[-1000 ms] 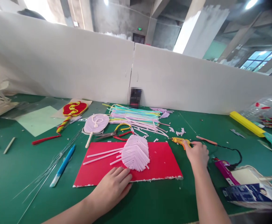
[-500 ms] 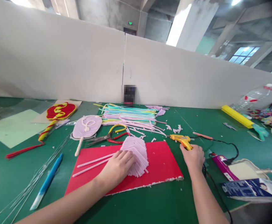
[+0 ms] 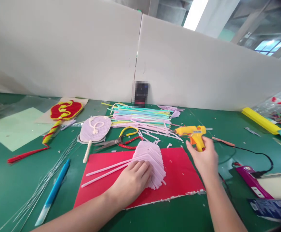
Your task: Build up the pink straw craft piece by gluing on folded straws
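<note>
My left hand (image 3: 136, 180) is closed, its bent fingers on a leaf-shaped piece of lilac pipe cleaners (image 3: 152, 154), whose strips lie side by side. Two long lilac pipe cleaners (image 3: 106, 168) stick out from it to the left. The piece rests on a red foam board (image 3: 179, 170) with a ragged white front edge. To the right, my right hand (image 3: 206, 161) grips the handle of a yellow hot glue gun (image 3: 192, 131). Its nozzle points left, and a clear glue stick pokes out of its back. My fingertips on the lilac piece are partly hidden.
Scissors (image 3: 117, 141) lie behind the board, near a lilac fan (image 3: 95, 129). A bundle of coloured pipe cleaners (image 3: 140, 116) lies farther back. At left are thin wires (image 3: 50, 174) and a blue pen-like tube (image 3: 55, 187); at right, a purple power strip (image 3: 252, 183) with a cord.
My right hand has raised the glue gun, which now shows its whole side. My left hand stays on the lilac piece with fingers more bent. The view has tilted down and turned left.
</note>
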A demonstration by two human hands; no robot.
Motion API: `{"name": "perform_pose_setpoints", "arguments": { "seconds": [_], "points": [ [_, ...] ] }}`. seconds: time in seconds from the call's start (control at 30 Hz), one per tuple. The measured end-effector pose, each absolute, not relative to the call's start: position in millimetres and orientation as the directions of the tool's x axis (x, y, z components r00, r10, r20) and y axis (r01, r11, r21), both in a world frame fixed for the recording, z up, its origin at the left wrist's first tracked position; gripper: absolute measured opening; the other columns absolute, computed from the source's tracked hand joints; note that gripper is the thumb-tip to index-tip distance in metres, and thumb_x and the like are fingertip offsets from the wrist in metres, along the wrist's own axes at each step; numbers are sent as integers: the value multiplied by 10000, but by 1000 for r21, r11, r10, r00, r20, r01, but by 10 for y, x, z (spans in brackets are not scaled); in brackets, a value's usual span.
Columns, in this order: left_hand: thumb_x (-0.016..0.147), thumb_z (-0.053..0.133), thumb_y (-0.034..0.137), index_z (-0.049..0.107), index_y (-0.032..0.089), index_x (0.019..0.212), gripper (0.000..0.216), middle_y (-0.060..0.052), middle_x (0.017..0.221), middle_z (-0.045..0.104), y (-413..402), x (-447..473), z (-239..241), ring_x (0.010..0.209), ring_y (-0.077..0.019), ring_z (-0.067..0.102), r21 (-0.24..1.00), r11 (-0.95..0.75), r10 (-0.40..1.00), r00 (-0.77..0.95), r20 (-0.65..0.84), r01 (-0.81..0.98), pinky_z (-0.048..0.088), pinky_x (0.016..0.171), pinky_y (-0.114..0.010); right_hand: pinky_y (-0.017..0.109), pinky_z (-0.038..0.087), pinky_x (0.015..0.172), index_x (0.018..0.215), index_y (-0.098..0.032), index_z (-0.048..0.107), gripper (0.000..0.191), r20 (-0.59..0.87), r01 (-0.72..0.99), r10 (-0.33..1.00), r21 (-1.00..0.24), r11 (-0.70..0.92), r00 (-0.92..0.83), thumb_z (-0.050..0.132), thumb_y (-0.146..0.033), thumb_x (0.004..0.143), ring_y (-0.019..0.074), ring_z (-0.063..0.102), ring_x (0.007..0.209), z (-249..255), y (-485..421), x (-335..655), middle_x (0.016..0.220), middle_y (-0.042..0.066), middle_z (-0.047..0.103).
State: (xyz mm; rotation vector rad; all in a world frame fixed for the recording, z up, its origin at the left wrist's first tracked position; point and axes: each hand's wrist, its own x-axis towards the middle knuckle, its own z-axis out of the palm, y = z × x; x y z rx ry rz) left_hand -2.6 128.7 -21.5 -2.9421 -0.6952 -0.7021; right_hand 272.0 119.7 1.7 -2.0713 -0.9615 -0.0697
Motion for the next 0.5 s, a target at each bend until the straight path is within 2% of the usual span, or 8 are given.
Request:
{"name": "perform_pose_setpoints", "arguments": {
  "seconds": [0.1, 0.27, 0.33, 0.5],
  "points": [
    [982, 365, 166, 595, 107, 1091, 262, -118, 1065, 653, 1299, -29, -208, 977, -233, 630, 70, -899, 418, 795, 439, 433, 529, 810, -371, 302, 435, 600, 1009, -192, 624, 513, 298, 650, 653, -648, -397, 696, 667, -535, 630, 206, 576, 649, -151, 1255, 2715, 767, 48, 653],
    [979, 366, 159, 600, 107, 1106, 271, -117, 1070, 661, 1301, -19, -230, 975, -239, 632, 56, -897, 413, 788, 457, 438, 522, 819, -379, 272, 380, 507, 885, -186, 625, 466, 120, 504, 754, -809, -302, 645, 603, -611, 694, 151, 472, 512, -186, 1212, 2868, 592, -12, 546],
    [976, 379, 157, 598, 108, 1118, 265, -115, 1089, 662, 1290, -16, -244, 995, -241, 629, 48, -896, 411, 785, 464, 441, 517, 836, -378, 269, 378, 516, 880, -191, 624, 459, 135, 501, 729, -807, -311, 671, 629, -602, 675, 151, 474, 530, -148, 1189, 2894, 605, -16, 541],
    [973, 404, 164, 591, 111, 1144, 259, -108, 1126, 657, 1278, -21, -257, 1031, -242, 619, 49, -898, 411, 795, 447, 437, 506, 885, -374, 292, 414, 612, 878, -197, 620, 409, 337, 638, 628, -689, -344, 702, 620, -554, 680, 199, 533, 691, -142, 1189, 2804, 761, 37, 593]
  ]
}}
